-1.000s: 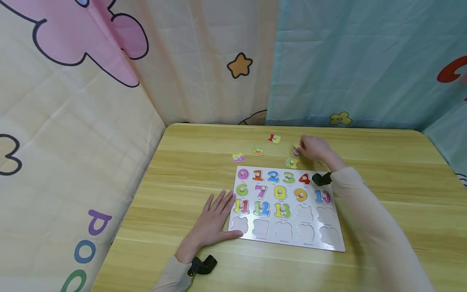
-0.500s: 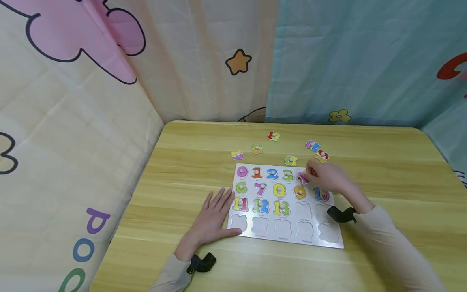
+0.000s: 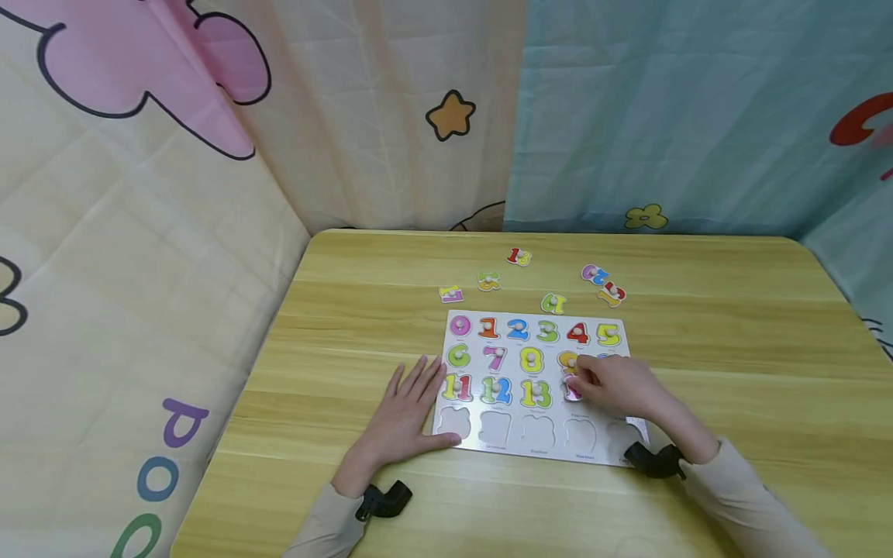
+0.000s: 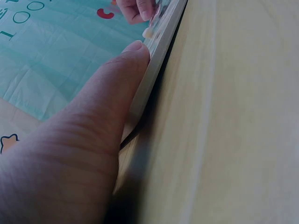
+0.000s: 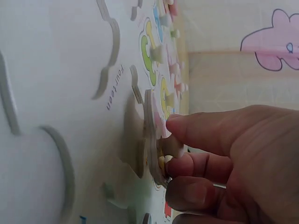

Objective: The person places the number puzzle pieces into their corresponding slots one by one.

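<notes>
A white number puzzle board (image 3: 517, 430) lies on the table, with knobbed number pieces set in its upper rows. Spread over its left edge, my left hand (image 3: 398, 426) has straight fingers; in the left wrist view the thumb (image 4: 110, 88) presses along the board's side (image 4: 148, 81). My right hand (image 3: 621, 387) pinches the knob of a pink number puzzle piece (image 3: 572, 390), partly covered by the fingers. The right wrist view has this piece (image 5: 151, 126) tilted on edge close over the recess beside the word "Fourteen".
Several loose number pieces lie beyond the board, among them a red and yellow one (image 3: 519, 256), a green and yellow one (image 3: 553, 303) and a purple and blue one (image 3: 594, 274). Printed curtains (image 3: 377, 155) stand behind the wooden table (image 3: 732, 325).
My right hand has picked the pink number puzzle piece up from behind the board and carried it toward me, over the third row. The left hand stays at the left edge.
</notes>
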`<state>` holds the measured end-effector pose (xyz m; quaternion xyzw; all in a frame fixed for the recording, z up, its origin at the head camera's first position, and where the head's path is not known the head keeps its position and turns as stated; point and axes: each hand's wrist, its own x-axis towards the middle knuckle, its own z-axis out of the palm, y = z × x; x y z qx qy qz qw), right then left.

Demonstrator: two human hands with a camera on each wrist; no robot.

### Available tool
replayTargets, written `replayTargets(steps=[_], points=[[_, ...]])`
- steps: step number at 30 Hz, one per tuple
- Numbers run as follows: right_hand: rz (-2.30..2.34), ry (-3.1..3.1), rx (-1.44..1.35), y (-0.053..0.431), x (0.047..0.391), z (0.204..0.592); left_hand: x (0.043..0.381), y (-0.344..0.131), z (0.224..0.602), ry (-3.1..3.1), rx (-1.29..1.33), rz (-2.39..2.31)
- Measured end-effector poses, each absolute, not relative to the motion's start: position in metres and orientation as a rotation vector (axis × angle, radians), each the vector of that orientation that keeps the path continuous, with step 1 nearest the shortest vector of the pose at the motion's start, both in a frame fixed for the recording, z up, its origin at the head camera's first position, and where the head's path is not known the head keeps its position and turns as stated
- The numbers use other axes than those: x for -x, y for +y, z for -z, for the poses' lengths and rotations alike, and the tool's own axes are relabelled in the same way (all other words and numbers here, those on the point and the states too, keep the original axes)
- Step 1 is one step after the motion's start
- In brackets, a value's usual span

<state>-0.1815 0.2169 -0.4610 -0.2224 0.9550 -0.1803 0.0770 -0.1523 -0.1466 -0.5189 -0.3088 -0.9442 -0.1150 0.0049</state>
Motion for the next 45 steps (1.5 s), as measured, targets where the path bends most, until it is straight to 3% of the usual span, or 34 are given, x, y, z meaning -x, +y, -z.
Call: replayTargets(steps=[45], points=[[0.642, 2.792, 0.736, 0.22, 0.174, 0.479, 0.152, -0.147, 0.515, -2.955, 0.967, 0.358]])
